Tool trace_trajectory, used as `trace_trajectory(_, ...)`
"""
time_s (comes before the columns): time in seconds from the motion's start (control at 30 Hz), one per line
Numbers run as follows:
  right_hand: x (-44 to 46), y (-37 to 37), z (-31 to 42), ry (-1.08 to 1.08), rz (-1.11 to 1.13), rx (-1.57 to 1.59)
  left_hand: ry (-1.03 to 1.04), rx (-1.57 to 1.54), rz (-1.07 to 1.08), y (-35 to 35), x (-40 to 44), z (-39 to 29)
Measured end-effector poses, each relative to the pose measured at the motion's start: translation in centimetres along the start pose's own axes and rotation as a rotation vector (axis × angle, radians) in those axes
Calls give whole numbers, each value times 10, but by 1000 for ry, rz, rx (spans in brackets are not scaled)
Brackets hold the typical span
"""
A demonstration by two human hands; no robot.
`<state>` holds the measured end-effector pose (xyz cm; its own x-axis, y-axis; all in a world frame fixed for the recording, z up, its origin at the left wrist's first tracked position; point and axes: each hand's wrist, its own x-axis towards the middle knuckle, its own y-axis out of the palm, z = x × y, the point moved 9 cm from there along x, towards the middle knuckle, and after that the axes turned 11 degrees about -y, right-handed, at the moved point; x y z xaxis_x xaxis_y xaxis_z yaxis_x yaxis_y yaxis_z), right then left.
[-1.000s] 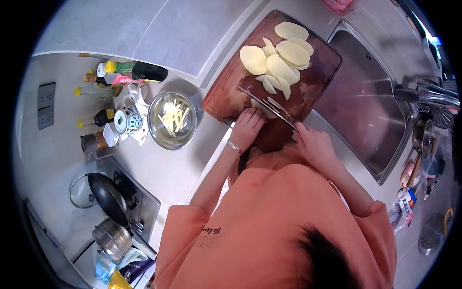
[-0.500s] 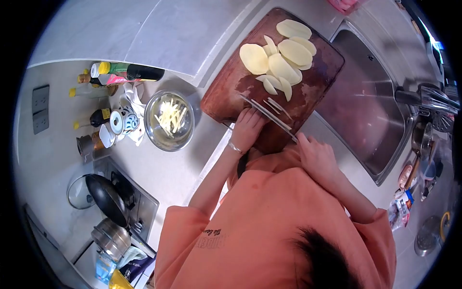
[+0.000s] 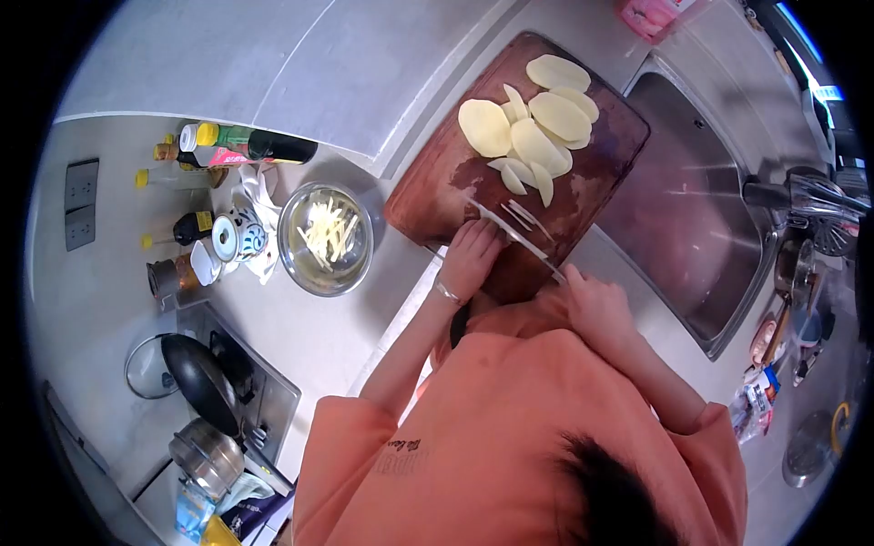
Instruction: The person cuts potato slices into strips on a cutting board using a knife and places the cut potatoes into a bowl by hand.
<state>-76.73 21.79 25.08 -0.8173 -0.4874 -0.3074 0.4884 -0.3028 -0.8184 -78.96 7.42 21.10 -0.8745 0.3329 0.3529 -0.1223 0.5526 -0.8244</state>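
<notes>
Pale oval slices (image 3: 537, 146) overlapping on brn bd (image 3: 435, 187); thin strips (image 3: 521, 217) nr knife (image 3: 512, 232), blade slanted.

Coral-orange dominates the scene here in a plain shirt (image 3: 519, 419) marked with small dark lettering (image 3: 405, 445), below hair (image 3: 619, 487) of black. Pale-yellow slices (image 3: 539, 144) brighten a reddish-brown board (image 3: 428, 196) blotched with lighter patches, beside the silvery-white blade of a knife (image 3: 514, 234). Matching pale-yellow strips (image 3: 330, 232) fill a clear bowl (image 3: 326, 289). A white jar (image 3: 244, 234) carries a blue floral-like pattern, while a green-and-black bottle (image 3: 259, 144) wears a yellow cap (image 3: 208, 135). The wok (image 3: 196, 378) is black; the sink (image 3: 678, 196), silver-grey with a pinkish cast.
</notes>
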Motion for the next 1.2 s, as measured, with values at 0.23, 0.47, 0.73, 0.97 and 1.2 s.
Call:
trace_trajectory(0.23, 3, 6, 4, -20, 16, 25, -34, 7, 22, 6, -6, 5)
trace_trajectory(0.47, 14, 7, -11, 19, -132, 104, -40, -20, 4, 3, -6, 4)
trace_trajectory(0.73, 2, 17, 4, 33, 8, -1, -30, -28, 34, 5, -10, 6)
trace_trajectory(0.97, 19, 11, -1, 14, -107, 100, -4, -27, -18, -5, -6, 0)
trace_trajectory(1.2, 10, 18, 10, 23, 29, 21, -14, -11, -3, 1, -16, 5)
